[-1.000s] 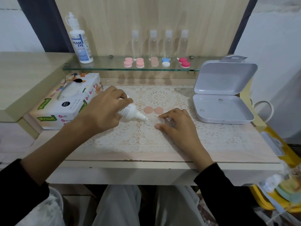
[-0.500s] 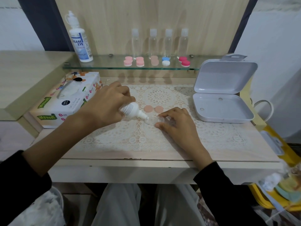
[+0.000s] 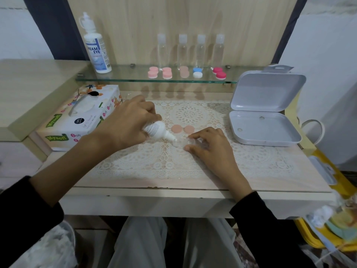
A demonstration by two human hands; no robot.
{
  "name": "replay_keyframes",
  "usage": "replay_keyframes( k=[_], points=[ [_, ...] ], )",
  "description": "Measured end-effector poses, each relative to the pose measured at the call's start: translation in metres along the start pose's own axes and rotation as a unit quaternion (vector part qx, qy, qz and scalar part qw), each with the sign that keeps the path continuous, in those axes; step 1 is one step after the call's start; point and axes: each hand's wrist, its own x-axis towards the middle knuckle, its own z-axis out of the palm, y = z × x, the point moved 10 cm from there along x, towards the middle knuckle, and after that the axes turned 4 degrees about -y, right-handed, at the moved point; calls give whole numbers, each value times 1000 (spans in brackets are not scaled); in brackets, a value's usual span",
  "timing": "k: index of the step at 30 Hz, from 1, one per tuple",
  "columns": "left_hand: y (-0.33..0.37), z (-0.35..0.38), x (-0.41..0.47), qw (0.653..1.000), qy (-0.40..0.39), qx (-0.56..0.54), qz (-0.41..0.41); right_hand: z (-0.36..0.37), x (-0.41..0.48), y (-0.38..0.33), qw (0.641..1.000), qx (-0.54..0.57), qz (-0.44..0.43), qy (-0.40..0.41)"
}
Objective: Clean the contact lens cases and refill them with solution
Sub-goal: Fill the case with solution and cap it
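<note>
Two hands work mid-tabletop (image 3: 280, 178) on a lace mat (image 3: 193, 115). Far left, cardboard tissue box (image 3: 81, 120); tall white solution bottle (image 3: 96, 49) on the glass shelf (image 3: 135, 77). Left hand (image 3: 123, 126) grips a small white squeeze bottle (image 3: 156, 129), fingers wrapped round its soft body; long axis slopes down-right, nozzle at the left well of the clear lens case (image 3: 182, 142), touching or just above, cannot tell. Case lies immediately right of the nozzle; right hand (image 3: 210, 147) pinches its right end, steadying. Two flat round peach caps (image 3: 176, 129) sit just beyond it, off. Far right, open grey hard-plastic box (image 3: 264, 130). Judged: filling; right well next, small shift rightward.
</note>
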Motion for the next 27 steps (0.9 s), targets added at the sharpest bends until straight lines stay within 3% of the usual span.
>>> replay_keyframes(
  k=[27],
  points=[
    [-2,-1,-2,1000,13,-7,-10,0,0,0,1000,3,1,0]
  ],
)
